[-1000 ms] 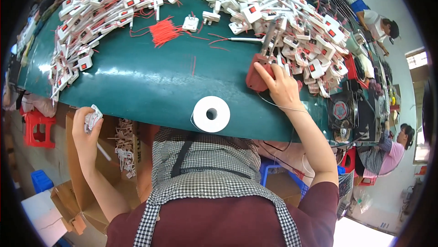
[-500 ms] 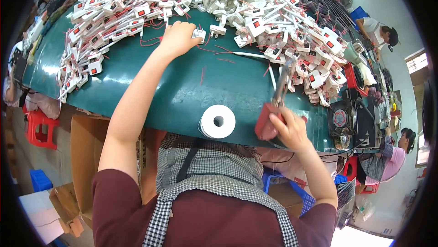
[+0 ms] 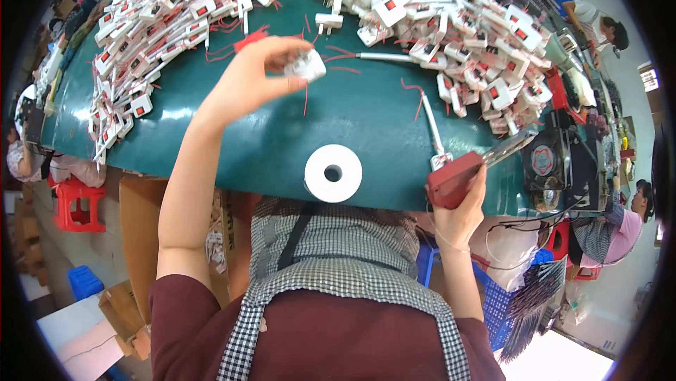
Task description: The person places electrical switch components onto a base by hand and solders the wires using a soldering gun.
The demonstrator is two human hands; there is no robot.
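Left hand (image 3: pixel 250 85) is closed around a small white plug part (image 3: pixel 305 65), held just above the green tabletop (image 3: pixel 282 148), up-table of the white tape roll (image 3: pixel 333 172). Right hand (image 3: pixel 461 205) is clamped on a red-handled tool (image 3: pixel 454 178) at the tabletop edge, right of the roll. The part looks light, rigid and smooth; a pinch across its body should suit. Fingers hide its underside; the tool's tip is hard to make out. Heaps of like white parts (image 3: pixel 451 22) lie beyond.
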